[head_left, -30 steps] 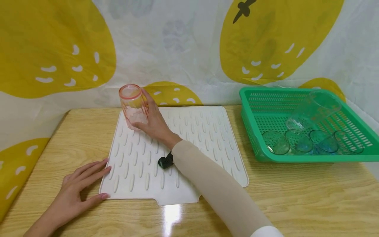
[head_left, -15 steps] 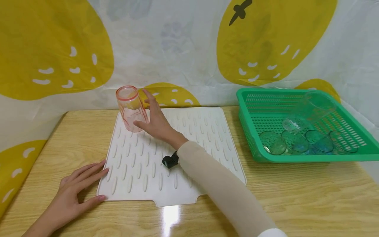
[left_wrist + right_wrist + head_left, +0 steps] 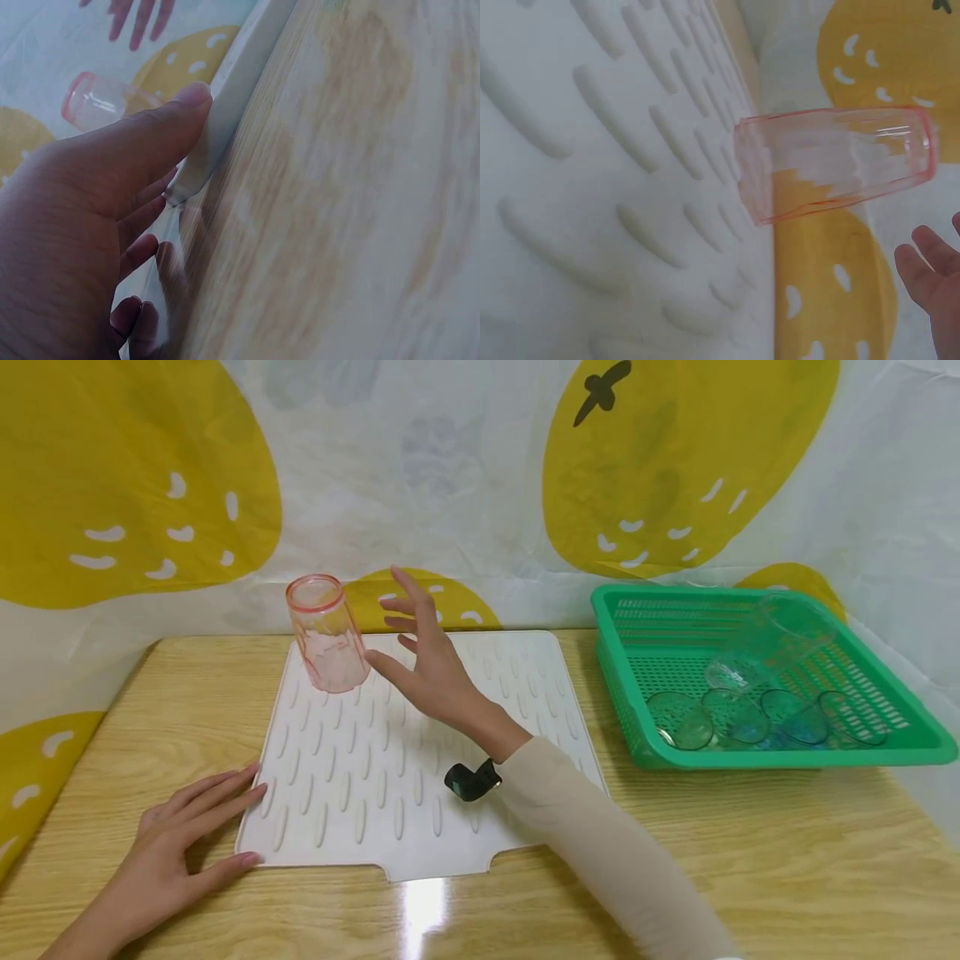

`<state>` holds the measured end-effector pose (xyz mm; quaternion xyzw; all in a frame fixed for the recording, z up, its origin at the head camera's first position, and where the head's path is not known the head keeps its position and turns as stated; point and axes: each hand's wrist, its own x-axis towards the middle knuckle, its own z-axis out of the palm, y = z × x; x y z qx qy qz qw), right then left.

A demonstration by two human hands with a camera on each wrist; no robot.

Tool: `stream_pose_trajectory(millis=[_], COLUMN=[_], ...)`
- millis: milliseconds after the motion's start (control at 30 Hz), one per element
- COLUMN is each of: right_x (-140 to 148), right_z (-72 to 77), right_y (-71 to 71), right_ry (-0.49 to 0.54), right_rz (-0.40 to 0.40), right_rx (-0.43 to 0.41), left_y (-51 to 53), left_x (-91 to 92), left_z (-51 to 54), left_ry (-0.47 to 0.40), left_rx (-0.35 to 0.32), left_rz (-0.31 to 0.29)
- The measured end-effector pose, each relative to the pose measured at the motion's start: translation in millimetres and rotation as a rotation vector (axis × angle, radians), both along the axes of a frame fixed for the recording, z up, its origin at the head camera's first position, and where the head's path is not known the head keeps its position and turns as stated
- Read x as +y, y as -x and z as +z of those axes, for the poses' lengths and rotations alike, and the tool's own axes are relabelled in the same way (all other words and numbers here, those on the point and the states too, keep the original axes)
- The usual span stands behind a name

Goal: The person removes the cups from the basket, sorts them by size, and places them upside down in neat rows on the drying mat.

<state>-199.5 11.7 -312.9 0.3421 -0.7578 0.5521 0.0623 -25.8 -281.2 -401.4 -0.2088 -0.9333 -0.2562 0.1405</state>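
Observation:
A clear pink-tinted glass (image 3: 330,639) stands upright on the far left corner of a white ridged mat (image 3: 420,810). Just right of it is my right hand (image 3: 442,677), fingers spread and holding nothing; the right wrist view shows a gap between the glass (image 3: 840,161) and the fingers (image 3: 926,262). My left hand (image 3: 168,852) rests at the mat's left edge, its fingertips on the border and the thumb near the front corner. In the left wrist view the thumb of my left hand (image 3: 112,172) lies against the mat's edge (image 3: 225,97).
At the right a green plastic basket (image 3: 637,710) holds several clear glasses, one of them (image 3: 772,639) leaning at the back. A wooden table (image 3: 675,877) lies under everything. Behind it hangs a white cloth (image 3: 480,527) with yellow shapes.
My right hand has let go of the pink glass and drawn back to the right, its fingers spreading. The glass stays standing on the mat. My left hand remains at the mat's edge.

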Motion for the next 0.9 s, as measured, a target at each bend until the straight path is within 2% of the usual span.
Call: stream_pose_trajectory(millis=[267,600,900], right_x=[25,68,115], right_z=[15.7,35.9,47.7], right_y=[-19.6,-40.2,-56.1], right_ry=[0.060,-0.024,-0.089], right_rz=[0.031,-0.047,-0.054], right_rx=[0.110,0.226,0.316], left_y=[-0.4,0.0,1.0], left_x=[-1.6,-1.2,-1.9], left_z=[-1.1,-0.3,-1.9], left_ry=[0.000,-0.009,-0.006], left_rx=[-0.013,-0.009,-0.006], left_rz=[0.010,0.007,0.003])
